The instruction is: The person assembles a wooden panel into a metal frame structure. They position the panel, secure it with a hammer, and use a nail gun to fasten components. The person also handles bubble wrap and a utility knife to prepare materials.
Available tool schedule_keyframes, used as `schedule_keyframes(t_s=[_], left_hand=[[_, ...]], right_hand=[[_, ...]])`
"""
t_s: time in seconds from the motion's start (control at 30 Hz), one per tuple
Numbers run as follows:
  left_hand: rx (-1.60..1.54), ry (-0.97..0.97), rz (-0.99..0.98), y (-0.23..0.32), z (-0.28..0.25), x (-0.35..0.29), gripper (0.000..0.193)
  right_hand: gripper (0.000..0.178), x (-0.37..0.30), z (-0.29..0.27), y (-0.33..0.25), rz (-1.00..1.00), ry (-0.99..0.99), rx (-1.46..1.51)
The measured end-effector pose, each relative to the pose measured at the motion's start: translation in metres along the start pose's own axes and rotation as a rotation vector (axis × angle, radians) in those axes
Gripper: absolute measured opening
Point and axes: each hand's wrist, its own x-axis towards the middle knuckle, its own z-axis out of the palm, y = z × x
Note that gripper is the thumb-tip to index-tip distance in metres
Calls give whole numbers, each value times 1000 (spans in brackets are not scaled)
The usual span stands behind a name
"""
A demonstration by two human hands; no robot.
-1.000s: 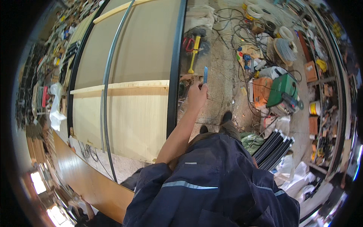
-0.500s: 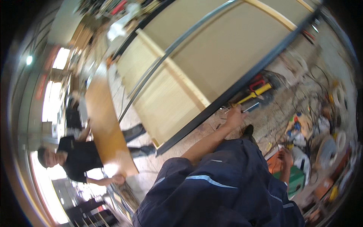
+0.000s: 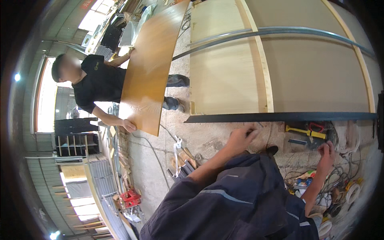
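Observation:
My left hand (image 3: 242, 139) is just in front of the black edge strip (image 3: 280, 117) of a large framed panel (image 3: 316, 76). Its fingers curl together, and whatever they may hold is too small to make out. Off to the right, my right hand (image 3: 327, 152) hovers beside a shallow tray of tools, its fingers half bent and apart, with nothing visible in them. A yellow-handled tool (image 3: 306, 132) and a red-handled tool (image 3: 317, 127) lie there. Pale wooden battens (image 3: 262, 72) cross the panel, and a grey metal rail (image 3: 304, 30) spans it.
At left, a person in black (image 3: 98, 78) holds a brown wooden board (image 3: 150, 68) by its edges. Cables and clutter (image 3: 340, 176) cover the floor at right. A red crate (image 3: 131, 198) and bundled dark bars (image 3: 185, 170) stand on the floor at left.
My view has swung left, so the panel now appears level. My left hand has drawn away from the yellow-handled tool; my right hand has risen toward the tools. The person's board sits nearer the panel.

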Motion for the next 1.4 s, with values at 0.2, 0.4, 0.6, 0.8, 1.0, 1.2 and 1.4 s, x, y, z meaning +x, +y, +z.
schedule_keyframes(t_s=[0.2, 0.4, 0.6, 0.8, 1.0, 1.2, 1.4], left_hand=[[-287, 367, -134, -23, -152, -46, 21], [-300, 228, -288, -99, -286, -96, 30], [-677, 191, -481, -222, -329, -148, 39], [-1154, 387, -142, -316, -360, -159, 65], [-1369, 551, 3, -320, -388, -147, 63], [-1357, 476, 27, -325, -378, -122, 43], [-1357, 566, -43, -329, -372, -101, 35]], right_hand=[[16, -29, 157, -24, -239, -293, -159], [15, -74, 250, -30, -202, -112, -273], [23, -48, 251, 12, -345, 91, -383], [32, -54, 265, 6, -378, 127, -498], [32, -57, 266, 3, -338, 130, -512], [35, -44, 253, 20, -384, 127, -503], [38, -44, 256, 9, -376, 125, -619]])
